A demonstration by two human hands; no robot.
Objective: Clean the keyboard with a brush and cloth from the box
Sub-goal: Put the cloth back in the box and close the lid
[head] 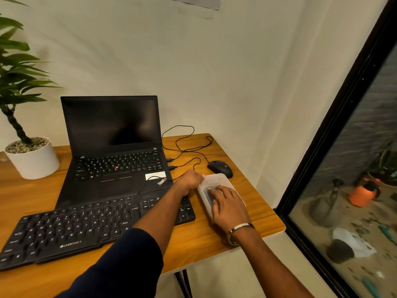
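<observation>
- The translucent white plastic box (217, 186) sits right of centre on the wooden desk (247, 216), just right of the black keyboard (86, 224).
- The left hand (190, 180) curls round the box's far-left edge.
- The right hand (227, 204) lies flat on its lid, fingers straight.

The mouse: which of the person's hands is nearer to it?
Left. The left hand grips the box's far corner, just short of the mouse; the right hand rests on the lid, nearer the person.
</observation>
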